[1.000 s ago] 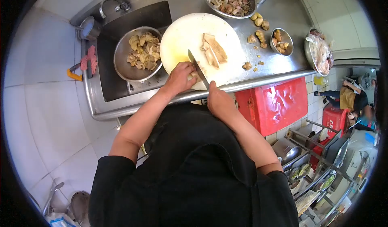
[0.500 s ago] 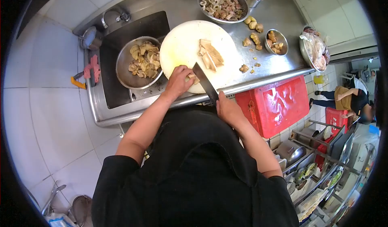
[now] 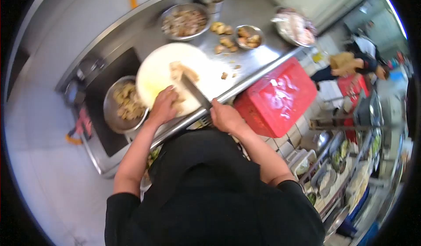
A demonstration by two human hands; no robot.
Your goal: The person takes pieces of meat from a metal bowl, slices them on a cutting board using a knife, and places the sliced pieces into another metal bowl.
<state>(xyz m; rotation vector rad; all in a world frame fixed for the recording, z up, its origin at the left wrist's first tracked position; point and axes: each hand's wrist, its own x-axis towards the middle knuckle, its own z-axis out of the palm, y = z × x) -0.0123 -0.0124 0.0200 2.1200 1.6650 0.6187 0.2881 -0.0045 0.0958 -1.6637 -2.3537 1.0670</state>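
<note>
On the round white cutting board [image 3: 153, 62], my left hand [image 3: 164, 108] is closed on a pale piece of food [image 3: 178, 102], perhaps meat, near the board's front edge. My right hand [image 3: 226, 116] grips the handle of a cleaver [image 3: 196, 91], whose blade slants across the board just right of my left hand. Past the blade's tip lies a larger pale brown slab [image 3: 177, 69]. Motion blur hides the exact kind of food. To the left, a steel bowl [image 3: 113, 122] of pale brown chunks stands at the sink [image 3: 94, 110].
Behind the board stands a steel bowl [image 3: 184, 37] of cut pieces beside a small pot [image 3: 218, 5]. Ginger pieces [image 3: 221, 28] lie near a small bowl [image 3: 259, 43]. Below the counter sits a red bin [image 3: 267, 110]. Another person [image 3: 346, 64] stands beyond, and racks [image 3: 342, 127] fill the right.
My view has turned, shifting the counter left and tilting it. The cleaver's blade is still beside my left hand, its tip now close to the larger slab. Both hands keep their holds.
</note>
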